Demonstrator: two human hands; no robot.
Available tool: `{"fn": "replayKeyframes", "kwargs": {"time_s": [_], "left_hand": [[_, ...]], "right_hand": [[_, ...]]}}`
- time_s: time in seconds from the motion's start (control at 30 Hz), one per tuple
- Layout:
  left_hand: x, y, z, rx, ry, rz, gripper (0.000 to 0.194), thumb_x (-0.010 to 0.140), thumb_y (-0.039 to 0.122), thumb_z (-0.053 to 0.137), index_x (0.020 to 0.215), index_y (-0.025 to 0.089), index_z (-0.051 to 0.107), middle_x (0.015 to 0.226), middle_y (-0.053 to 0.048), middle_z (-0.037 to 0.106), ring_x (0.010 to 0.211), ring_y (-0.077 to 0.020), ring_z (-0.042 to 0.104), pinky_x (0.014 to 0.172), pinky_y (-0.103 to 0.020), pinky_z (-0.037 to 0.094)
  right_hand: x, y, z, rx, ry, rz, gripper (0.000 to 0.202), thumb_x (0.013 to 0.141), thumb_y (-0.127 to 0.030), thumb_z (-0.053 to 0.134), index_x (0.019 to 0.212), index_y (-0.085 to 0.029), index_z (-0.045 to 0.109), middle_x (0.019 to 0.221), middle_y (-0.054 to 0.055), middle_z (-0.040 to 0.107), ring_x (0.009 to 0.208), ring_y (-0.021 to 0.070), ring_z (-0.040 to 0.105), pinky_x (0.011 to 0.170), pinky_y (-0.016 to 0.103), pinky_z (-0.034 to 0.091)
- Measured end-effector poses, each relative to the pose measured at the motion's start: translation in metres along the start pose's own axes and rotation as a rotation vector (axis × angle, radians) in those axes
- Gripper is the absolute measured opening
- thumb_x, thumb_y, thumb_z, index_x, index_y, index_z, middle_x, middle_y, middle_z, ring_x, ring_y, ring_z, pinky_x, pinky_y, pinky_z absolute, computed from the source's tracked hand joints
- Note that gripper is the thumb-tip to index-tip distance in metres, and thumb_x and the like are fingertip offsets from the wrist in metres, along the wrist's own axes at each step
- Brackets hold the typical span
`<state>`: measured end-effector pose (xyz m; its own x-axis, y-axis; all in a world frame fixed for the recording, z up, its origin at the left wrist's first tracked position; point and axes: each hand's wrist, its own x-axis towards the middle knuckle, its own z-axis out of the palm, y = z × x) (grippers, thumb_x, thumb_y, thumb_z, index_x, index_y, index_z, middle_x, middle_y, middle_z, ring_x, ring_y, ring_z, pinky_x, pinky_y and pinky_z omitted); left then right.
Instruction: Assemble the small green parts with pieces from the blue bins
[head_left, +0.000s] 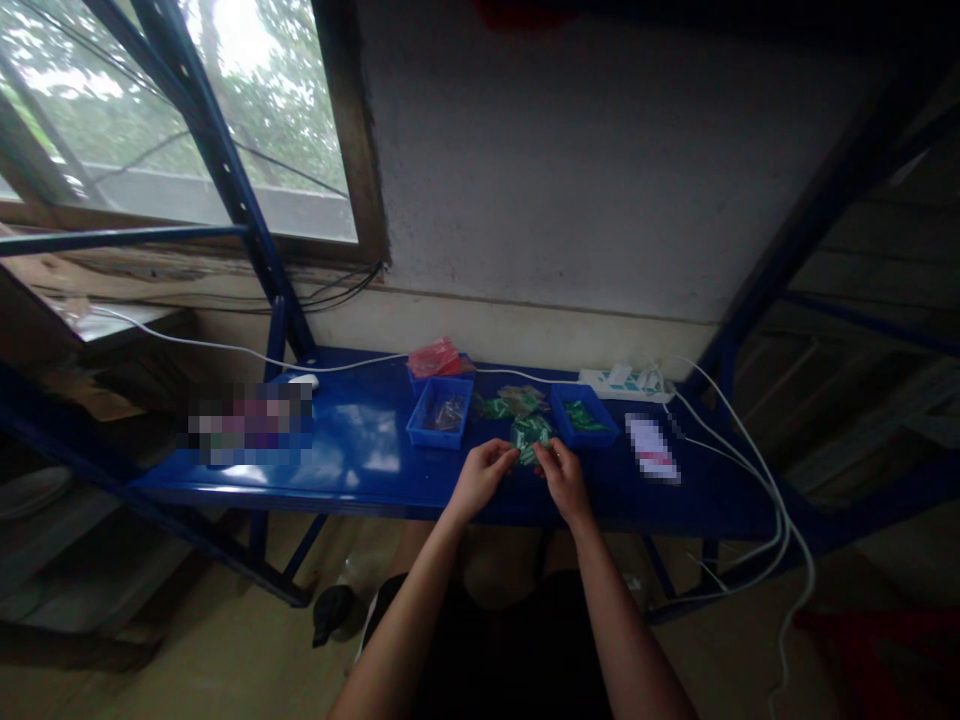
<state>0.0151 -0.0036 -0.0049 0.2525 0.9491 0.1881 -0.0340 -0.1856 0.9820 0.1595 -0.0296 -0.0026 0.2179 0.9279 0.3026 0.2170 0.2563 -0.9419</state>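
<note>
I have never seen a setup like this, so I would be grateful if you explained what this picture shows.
There is no machine here: a camera worn on a person's head looks forward and down at their own bare hands. The left hand and right hand hold a small greenish bag at a blue table. On the table, a blue bin with clear-looking pieces stands to the left, and a blue bin with green pieces to the right. Farther back are red plastic and a white power strip.
</note>
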Motion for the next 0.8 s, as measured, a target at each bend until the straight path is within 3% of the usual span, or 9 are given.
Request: {"fn": "replayKeyframes", "kwargs": {"time_s": [0.27, 0.43, 0.6, 0.8], "left_hand": [[0.001, 0.002, 0.001, -0.019, 0.062, -0.026, 0.03, 0.069, 0.043, 0.064, 0.078, 0.014, 0.061, 0.057, 0.003, 0.054, 0.053, -0.0111, 0.049, 0.052, -0.022, 0.037], [0.005, -0.003, -0.001, 0.017, 0.156, 0.03, 0.025, 0.07, 0.038, 0.064, 0.078, 0.014, 0.064, 0.058, 0.004, 0.051, 0.054, -0.0096, 0.045, 0.052, -0.021, 0.035], [0.005, -0.004, -0.001, 0.023, 0.138, 0.023, 0.025, 0.071, 0.036, 0.062, 0.081, 0.014, 0.065, 0.051, 0.006, 0.044, 0.048, -0.0088, 0.041, 0.048, -0.021, 0.031], [0.004, 0.002, 0.001, -0.047, 0.112, -0.011, 0.025, 0.073, 0.034, 0.057, 0.085, 0.013, 0.065, 0.063, -0.001, 0.06, 0.059, -0.0132, 0.056, 0.052, -0.021, 0.042]], "right_hand": [[0.0, 0.001, -0.002, -0.038, 0.012, -0.037, 0.024, 0.079, -0.043, 0.053, 0.071, -0.021, 0.054, 0.062, -0.001, 0.054, 0.059, 0.015, 0.051, 0.056, 0.024, 0.042], [0.003, 0.006, -0.002, -0.09, 0.042, -0.064, 0.022, 0.077, -0.04, 0.056, 0.069, -0.02, 0.059, 0.06, -0.002, 0.054, 0.059, 0.0148, 0.049, 0.056, 0.025, 0.04], [0.005, 0.011, -0.001, -0.043, 0.015, -0.012, 0.025, 0.077, -0.039, 0.056, 0.087, -0.019, 0.067, 0.051, -0.004, 0.05, 0.048, 0.0132, 0.046, 0.047, 0.024, 0.036], [0.005, 0.01, -0.002, 0.05, 0.003, -0.005, 0.027, 0.079, -0.038, 0.051, 0.09, -0.02, 0.067, 0.076, 0.005, 0.069, 0.068, 0.0193, 0.062, 0.053, 0.026, 0.045]]}}
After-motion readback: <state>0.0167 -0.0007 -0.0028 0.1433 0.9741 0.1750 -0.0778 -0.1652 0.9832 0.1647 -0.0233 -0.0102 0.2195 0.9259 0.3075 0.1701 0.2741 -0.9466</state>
